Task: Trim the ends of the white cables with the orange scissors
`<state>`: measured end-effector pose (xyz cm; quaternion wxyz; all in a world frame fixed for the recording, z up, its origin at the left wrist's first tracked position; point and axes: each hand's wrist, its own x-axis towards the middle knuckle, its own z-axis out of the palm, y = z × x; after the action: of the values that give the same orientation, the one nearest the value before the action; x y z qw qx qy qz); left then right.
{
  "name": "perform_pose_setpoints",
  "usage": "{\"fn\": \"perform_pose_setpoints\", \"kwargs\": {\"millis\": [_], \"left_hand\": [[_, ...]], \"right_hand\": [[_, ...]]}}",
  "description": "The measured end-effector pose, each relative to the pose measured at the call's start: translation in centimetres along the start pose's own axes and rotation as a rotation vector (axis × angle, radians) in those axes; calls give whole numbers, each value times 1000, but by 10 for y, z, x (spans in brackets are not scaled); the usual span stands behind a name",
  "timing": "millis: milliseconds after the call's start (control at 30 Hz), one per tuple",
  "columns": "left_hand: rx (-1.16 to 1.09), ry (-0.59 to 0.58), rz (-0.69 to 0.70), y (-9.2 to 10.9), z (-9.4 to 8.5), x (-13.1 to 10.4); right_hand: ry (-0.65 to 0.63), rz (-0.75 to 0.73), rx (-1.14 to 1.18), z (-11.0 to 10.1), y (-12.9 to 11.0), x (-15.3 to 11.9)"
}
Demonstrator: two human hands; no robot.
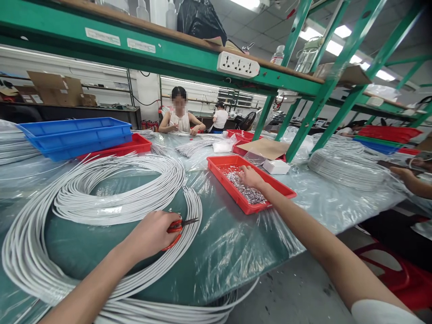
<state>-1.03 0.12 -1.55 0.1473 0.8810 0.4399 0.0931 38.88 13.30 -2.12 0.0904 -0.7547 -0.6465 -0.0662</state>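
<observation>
My left hand (158, 231) is closed round the orange handles of a pair of scissors (189, 221), whose dark blades point right. Beneath that hand lies a coil of white cable (194, 211), and a second white coil (118, 204) rests just beyond it. Over in the red tray (221, 186), my right hand (251, 177) dips its bent fingertips down to a heap of small silvery metal parts (254, 194). What those fingertips hold, if anything, is too small to make out.
Blue trays (77, 139) stand at the left, partly over another red tray (140, 143). A small white box (276, 166) sits behind the parts tray. Green shelf posts (313, 108) rise at the right, near more coiled cable (347, 168). A co-worker (180, 119) sits opposite.
</observation>
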Motion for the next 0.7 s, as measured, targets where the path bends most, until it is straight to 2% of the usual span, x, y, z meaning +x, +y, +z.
{"fn": "perform_pose_setpoints", "kwargs": {"millis": [100, 200, 300, 400, 500, 600, 700], "left_hand": [[0, -3, 12, 0, 0, 1], [11, -7, 2, 0, 1, 2], [1, 3, -12, 0, 0, 2], [-5, 9, -12, -1, 0, 2], [-6, 4, -13, 0, 0, 1], [-17, -10, -20, 0, 0, 0], [-21, -13, -23, 0, 0, 0]], "right_hand": [[-5, 94, 35, -6, 2, -3], [-75, 123, 119, -14, -1, -6], [-231, 64, 282, -26, -3, -10], [-471, 21, 426, -34, 0, -16], [-684, 39, 488, -34, 4, -21], [-799, 71, 518, -29, 5, -22], [-826, 68, 555, -25, 3, -20]]}}
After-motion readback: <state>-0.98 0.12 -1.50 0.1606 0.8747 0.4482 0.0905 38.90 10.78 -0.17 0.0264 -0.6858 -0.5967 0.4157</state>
